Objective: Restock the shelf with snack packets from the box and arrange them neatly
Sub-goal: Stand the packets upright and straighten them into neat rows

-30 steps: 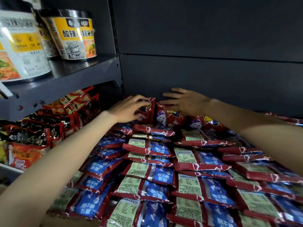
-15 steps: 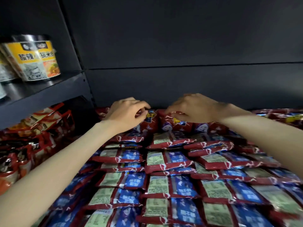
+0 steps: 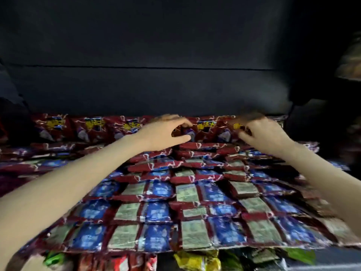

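Fingers of left hand (image 3: 166,133) pinch an upright red snack packet (image 3: 187,132) at frame centre; right hand (image 3: 261,133) curls on a neighbouring packet (image 3: 232,130), blurred. Yellow lettering illegible. Flat packets (image 3: 187,194) with blue and green label panels fill lower frame.

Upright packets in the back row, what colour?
Dark red upright packets with yellow lettering, seen in the head view.

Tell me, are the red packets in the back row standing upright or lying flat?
Upright: the back row packets show their fronts against the rear wall.
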`<action>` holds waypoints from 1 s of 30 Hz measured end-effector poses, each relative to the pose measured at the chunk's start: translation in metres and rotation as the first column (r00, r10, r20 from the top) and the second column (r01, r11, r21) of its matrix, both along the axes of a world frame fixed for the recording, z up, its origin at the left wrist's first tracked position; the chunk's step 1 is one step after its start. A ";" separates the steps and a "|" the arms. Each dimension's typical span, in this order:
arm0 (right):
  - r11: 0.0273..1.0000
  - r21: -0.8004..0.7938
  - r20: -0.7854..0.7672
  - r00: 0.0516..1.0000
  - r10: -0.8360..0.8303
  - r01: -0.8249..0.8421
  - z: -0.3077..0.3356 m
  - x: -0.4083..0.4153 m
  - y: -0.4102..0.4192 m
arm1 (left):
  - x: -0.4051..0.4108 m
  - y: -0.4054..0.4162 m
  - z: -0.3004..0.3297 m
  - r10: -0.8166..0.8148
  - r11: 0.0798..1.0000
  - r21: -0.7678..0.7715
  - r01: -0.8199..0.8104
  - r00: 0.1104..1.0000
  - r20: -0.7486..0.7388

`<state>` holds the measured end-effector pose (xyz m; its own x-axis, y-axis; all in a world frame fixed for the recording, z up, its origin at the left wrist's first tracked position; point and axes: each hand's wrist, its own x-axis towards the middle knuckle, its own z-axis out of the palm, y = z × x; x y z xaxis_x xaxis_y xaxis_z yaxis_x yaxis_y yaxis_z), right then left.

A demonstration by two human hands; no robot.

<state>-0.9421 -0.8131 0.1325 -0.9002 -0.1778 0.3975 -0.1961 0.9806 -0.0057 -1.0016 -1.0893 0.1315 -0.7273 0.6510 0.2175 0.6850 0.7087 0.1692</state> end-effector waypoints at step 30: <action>0.997 0.049 0.218 0.973 -0.071 0.062 -0.014 -0.033 0.157 | -0.053 0.199 -0.025 -0.168 0.983 -0.088 0.163 0.984 -0.056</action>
